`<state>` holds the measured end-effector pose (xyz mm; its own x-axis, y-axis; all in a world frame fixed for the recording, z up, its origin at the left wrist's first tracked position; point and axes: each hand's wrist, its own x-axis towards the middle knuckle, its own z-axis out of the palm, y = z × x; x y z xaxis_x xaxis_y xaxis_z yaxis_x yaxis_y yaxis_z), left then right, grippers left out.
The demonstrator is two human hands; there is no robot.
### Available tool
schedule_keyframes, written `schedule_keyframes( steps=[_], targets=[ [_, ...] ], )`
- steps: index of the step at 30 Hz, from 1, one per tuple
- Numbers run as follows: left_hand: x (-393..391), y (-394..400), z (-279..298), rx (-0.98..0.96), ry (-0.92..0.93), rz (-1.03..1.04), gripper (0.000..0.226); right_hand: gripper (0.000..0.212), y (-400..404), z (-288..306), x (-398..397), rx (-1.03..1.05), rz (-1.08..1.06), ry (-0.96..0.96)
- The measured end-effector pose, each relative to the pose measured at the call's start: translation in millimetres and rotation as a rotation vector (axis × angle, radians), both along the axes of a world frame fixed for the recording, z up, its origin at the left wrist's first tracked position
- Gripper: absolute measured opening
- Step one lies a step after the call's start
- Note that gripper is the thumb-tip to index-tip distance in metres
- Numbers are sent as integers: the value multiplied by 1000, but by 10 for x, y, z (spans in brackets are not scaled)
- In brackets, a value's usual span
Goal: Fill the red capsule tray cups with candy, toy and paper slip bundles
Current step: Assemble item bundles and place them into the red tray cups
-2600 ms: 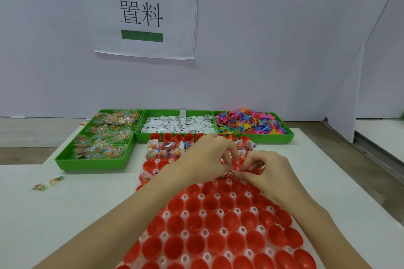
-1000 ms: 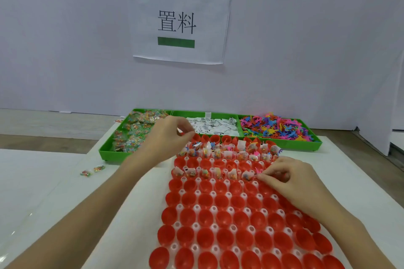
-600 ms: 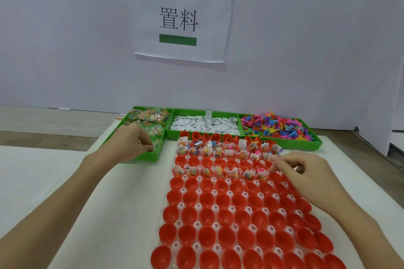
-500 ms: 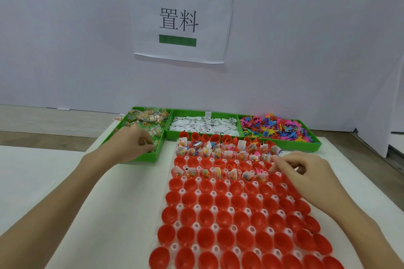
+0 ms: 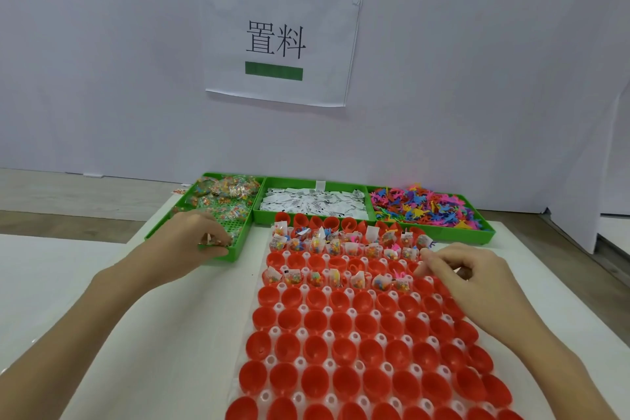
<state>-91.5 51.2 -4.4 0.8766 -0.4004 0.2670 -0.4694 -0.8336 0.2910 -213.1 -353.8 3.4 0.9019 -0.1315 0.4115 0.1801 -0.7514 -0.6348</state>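
The red capsule tray [image 5: 358,334] is lying on the white table [image 5: 102,334], its near rows running off the bottom edge. The filled cups [image 5: 341,244] are sitting in the far rows, their contents too small to sort out; the nearer cups are standing bare.

The left hand [image 5: 194,242] is reaching into the near corner of the green candy bin [image 5: 218,211], fingers curled and pinching something small. The item is mostly hidden, probably a candy packet.

The right hand [image 5: 467,276] is hovering over the tray's right side, fingertips drawn together above a cup in the last filled row. Whether it is holding anything cannot be told.

The paper slip bin [image 5: 313,204] is showing print too fine to read. The toy bin [image 5: 426,208] is sitting right of it.

The wall sign [image 5: 278,41] is reading "置料", with green bars at its top left corner and under the characters.
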Motion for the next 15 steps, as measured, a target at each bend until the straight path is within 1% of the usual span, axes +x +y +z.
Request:
schedule_keyframes(
  steps=[2, 5, 6, 8, 11, 15],
  targets=[
    [-105, 17, 36, -117, -22, 11, 14, 32, 21, 12, -5, 22, 0, 2],
    [-358, -57, 38, -286, -228, 39, 18, 23, 112, 21, 11, 52, 28, 6],
    [-469, -112, 36, -368, -254, 28, 18, 19, 155, 28, 26, 47, 52, 20],
    [-661, -226, 27, -541, -199, -32, 17, 14, 256, 57, 77, 3, 114, 69],
    [-795, -374, -19, -772, -25, -74, 15, 16, 394, 151, 251, -93, 183, 119],
    [-845, -506, -128, -849, 80, -143, 16, 15, 547, 303, 770, -263, 181, 143]
  ],
)
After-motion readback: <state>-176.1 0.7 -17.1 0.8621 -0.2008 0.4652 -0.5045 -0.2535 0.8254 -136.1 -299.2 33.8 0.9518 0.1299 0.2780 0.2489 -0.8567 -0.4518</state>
